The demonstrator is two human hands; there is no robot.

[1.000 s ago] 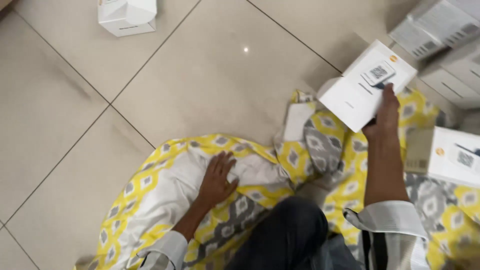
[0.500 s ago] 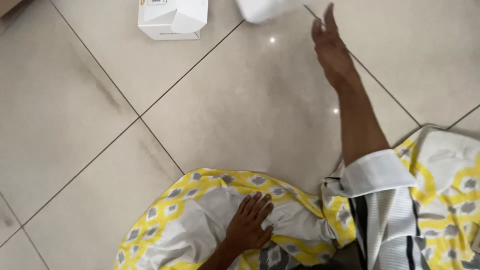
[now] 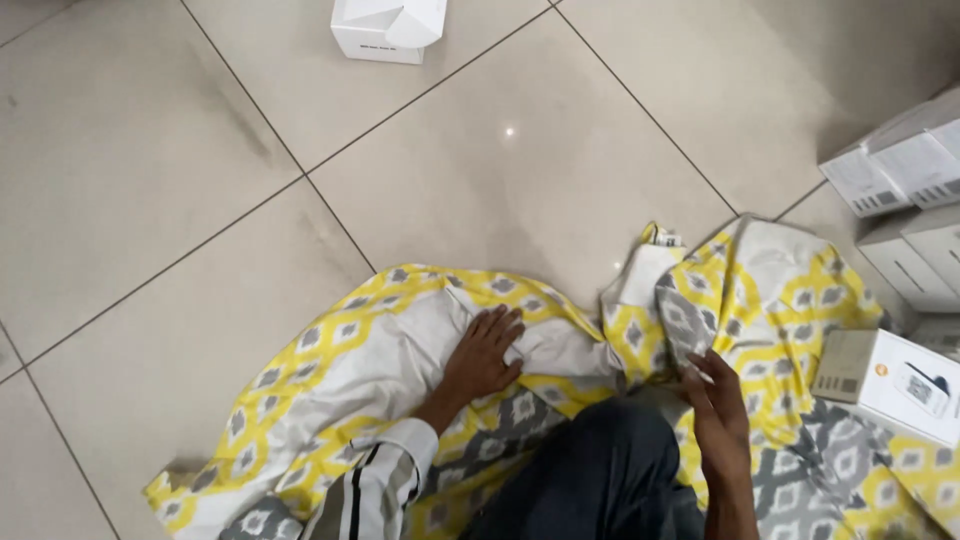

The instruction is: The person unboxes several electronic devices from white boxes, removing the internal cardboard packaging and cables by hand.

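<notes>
The left hand (image 3: 485, 355) is pressed flat, fingers spread, on the patterned sheet (image 3: 330, 390); the right hand (image 3: 722, 415) hangs empty, fingers loose; white boxes (image 3: 900, 165) lie scattered, ungathered.

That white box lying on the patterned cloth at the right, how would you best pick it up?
Probably across the white box's two long sides, coming from above: it lies flat on the patterned cloth, top face bare. The right hand is nearest and empty, so reaching from its left seems easiest.
</notes>
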